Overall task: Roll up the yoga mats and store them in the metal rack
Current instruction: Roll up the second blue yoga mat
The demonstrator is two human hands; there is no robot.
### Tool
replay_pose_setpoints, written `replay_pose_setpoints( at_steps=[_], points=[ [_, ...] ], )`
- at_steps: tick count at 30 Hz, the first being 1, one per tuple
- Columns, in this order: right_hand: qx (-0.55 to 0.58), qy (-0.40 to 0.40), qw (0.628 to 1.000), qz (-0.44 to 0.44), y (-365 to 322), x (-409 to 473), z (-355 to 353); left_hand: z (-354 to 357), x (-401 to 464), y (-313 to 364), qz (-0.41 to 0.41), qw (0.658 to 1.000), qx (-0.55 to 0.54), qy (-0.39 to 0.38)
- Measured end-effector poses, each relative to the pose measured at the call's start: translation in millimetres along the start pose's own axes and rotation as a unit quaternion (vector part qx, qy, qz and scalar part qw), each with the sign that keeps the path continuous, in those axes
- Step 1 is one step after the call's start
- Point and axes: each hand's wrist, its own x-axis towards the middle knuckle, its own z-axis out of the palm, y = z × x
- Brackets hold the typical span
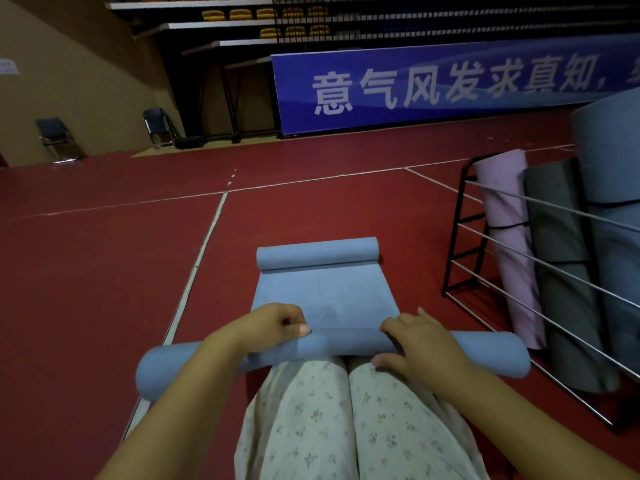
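grip: both hands on the near roll of the blue mat (325, 299); left hand (273, 325) curled over the roll with thumb pinching its front edge, right hand (420, 341) laid over the top with fingers bent round it.
place of mat: flat on the red floor (104, 271), just in front of the knees; near end rolled into a thick tube, far end curled up by itself, flat part between the two.
metal rack (464, 237): to the right, near the mat but apart from it; holds a pink roll (502, 209), a grey roll (554, 237) and a large blue-grey roll (613, 161), all leaning upright.
biggest risk: roll going crooked, like a cone, because hands sit near the middle and the long ends of the tube stay free; uneven push from one side would cause it.
middle risk: far curled end meeting the roll and folding under, giving a lump; better flattened first.
smaller risk: loose winding if pressure is weak, so the tube opens again when lifted to the rack.
smallest risk: thumb caught under the edge.
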Motion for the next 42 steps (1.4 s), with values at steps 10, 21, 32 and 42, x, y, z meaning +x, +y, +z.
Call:
replay_pose_setpoints(
  at_steps=[10, 21, 32, 42],
  points=[
    [-0.007, 0.011, 1.0, -0.006, 0, 6, -4, 24, -25, -3, 0.091, 0.971, 0.195, 0.103],
    [-0.075, 0.028, 0.996, -0.042, -7, 4, 0, 32, -23, -10, 0.166, 0.937, 0.221, 0.215],
    [-0.062, -0.042, 0.996, -0.042, 0, 20, 1, 20, -7, -12, 0.045, 0.996, 0.06, 0.052],
    [-0.061, -0.029, 0.995, -0.076, 6, 17, -7, 31, -13, -9, 0.122, 0.979, 0.06, 0.149]
  ],
)
